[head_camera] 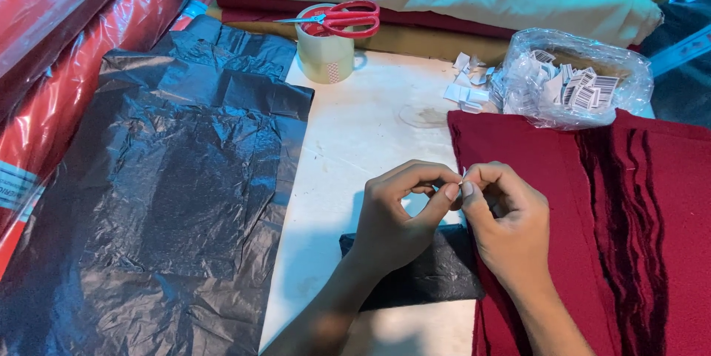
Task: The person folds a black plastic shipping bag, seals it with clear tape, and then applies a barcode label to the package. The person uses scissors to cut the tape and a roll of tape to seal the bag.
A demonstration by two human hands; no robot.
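left hand [396, 215] + right hand [503, 215]: grips pinched together on tiny white label [464, 174] | lower centre: black bag piece [422, 271] beneath | right: red cloth [592, 215] | top: scissors [341, 17] on tape roll [326, 56]

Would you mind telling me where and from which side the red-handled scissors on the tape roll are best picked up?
Grip the red-handled scissors by the red handle loops, coming from above on the right side. They lie flat across the top of the tape roll, handles pointing right and overhanging its rim, the closed blades pointing left. The handles look free of anything nearby, so fingers should fit there.
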